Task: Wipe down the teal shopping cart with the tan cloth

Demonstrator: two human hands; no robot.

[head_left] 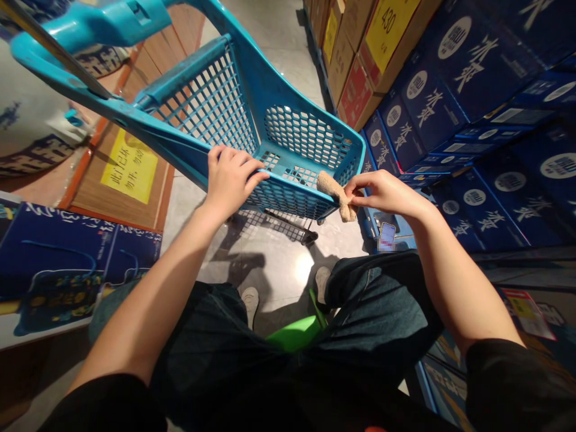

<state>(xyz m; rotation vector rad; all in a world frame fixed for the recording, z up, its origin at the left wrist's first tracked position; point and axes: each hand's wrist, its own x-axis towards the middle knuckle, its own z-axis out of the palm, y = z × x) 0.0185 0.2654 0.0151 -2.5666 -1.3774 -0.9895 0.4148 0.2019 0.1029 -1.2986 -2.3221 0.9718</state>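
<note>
Legs: dark jeans (382, 300), knees spread, at the near edge of the floor.
Green thing: a bright green piece (294, 333) between the thighs, mostly hidden; what it is cannot be told.
Shoes: two pale shoes (250, 305) on the grey floor (198, 252), apart, beside a bright patch of light.
Left hand: the left hand (231, 177) lies on the cart's near rim, left of that rim's middle, fingers bent over it; whether it grips cannot be told.
Right hand: the right hand (375, 192) pinches the cloth between thumb and fingers, at the right end of the same rim.
Cloth: a tan cloth (332, 187) bunched over the near rim by its right corner, one part on the inner side, one hanging outside.
Cart: a blue cart (261, 78) with lattice walls, its basket bare inside, its handle at the far left corner.
Phone: the phone (387, 235), screen lit, on a blue surface just right of the cart's near right corner.
Left side: blue cases (67, 252) low down; behind them a wood panel (90, 186) with a yellow notice (129, 166).
Right side: stacked blue boxes (423, 108); past them, brown cartons (355, 60) with a yellow sign (390, 30) reading 430.
</note>
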